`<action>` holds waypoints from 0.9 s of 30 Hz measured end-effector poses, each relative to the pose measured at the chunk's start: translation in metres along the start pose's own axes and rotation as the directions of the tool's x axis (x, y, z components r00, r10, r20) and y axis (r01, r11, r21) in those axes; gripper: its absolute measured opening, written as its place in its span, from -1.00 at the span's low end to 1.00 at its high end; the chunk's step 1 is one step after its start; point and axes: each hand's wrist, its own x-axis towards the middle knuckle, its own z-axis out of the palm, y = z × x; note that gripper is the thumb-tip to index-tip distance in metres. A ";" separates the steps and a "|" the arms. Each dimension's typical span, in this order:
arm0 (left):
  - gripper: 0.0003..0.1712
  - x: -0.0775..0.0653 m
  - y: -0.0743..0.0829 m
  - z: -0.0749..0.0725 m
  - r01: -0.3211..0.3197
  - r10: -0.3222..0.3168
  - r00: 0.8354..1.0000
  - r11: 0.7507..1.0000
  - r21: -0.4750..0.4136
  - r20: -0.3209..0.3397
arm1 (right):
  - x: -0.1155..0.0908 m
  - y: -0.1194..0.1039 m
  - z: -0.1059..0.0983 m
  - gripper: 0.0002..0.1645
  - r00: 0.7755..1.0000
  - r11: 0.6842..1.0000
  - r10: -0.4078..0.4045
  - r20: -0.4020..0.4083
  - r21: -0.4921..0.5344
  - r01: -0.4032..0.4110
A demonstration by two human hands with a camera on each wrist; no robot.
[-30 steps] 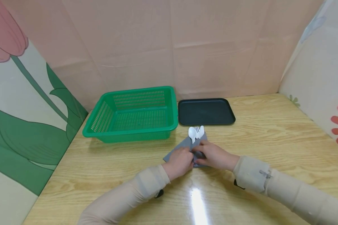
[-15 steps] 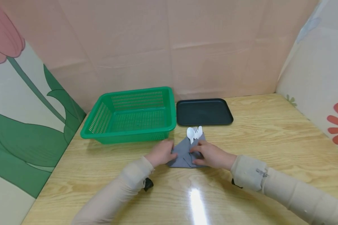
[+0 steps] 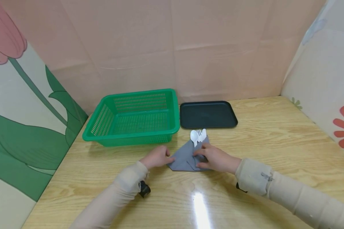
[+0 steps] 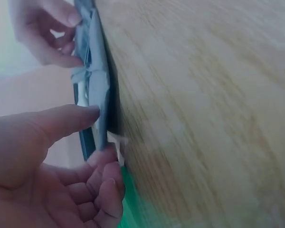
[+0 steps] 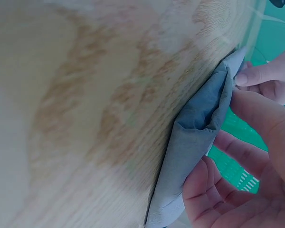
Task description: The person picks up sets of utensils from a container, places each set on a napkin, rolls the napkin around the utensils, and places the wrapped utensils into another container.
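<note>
A grey napkin (image 3: 181, 159) lies folded on the table around white cutlery: a spoon (image 3: 194, 136), a fork (image 3: 199, 135) and a knife (image 3: 204, 133). Their heads stick out at the napkin's far end; the handles are covered. My left hand (image 3: 157, 156) pinches the napkin's left corner, and the left wrist view shows the thumb (image 4: 78, 118) on top and fingertips at the edge. My right hand (image 3: 218, 158) holds the folded right side down with bent fingers, thumb and index apart. In the right wrist view the fingers (image 5: 199, 183) lie against the grey cloth.
A green plastic basket (image 3: 132, 136) with slotted walls stands at the back left. Beside it, just beyond the cutlery, lies a black tray (image 3: 208, 114). Behind them rises a pinkish cloth backdrop, with patterned panels at both sides.
My left hand has left the napkin's middle, beside the right hand, and moved left to its left corner. The right hand keeps its place on the fold.
</note>
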 end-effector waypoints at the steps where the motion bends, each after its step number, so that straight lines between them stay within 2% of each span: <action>1: -0.46 -0.001 -0.001 -0.001 0.008 -0.008 1.000 1.000 -0.017 0.006 | 0.000 0.000 0.000 -0.56 1.000 1.000 -0.001 -0.002 0.001 0.001; 5: -0.48 -0.002 -0.003 -0.004 0.030 -0.026 0.998 0.996 -0.083 0.056 | 0.000 0.001 0.001 -0.56 1.000 1.000 -0.001 -0.006 -0.001 0.001; 13: -0.51 -0.003 -0.009 -0.006 0.015 0.004 0.993 0.988 -0.156 0.120 | 0.000 0.002 0.002 -0.56 1.000 1.000 -0.007 -0.004 -0.002 0.007; 17: -0.58 -0.004 -0.007 -0.010 0.013 0.009 0.992 0.984 -0.176 0.124 | 0.000 0.001 0.002 -0.56 1.000 1.000 -0.003 0.000 0.007 0.003; 23: -0.71 -0.006 -0.002 -0.015 -0.018 0.034 0.995 0.985 -0.169 0.090 | -0.001 0.001 0.001 -0.57 1.000 1.000 -0.002 -0.004 0.008 0.002; 27: -0.72 -0.006 -0.001 -0.015 -0.033 0.046 0.996 0.986 -0.162 0.078 | -0.001 0.001 0.001 -0.57 1.000 1.000 -0.005 -0.004 0.005 0.005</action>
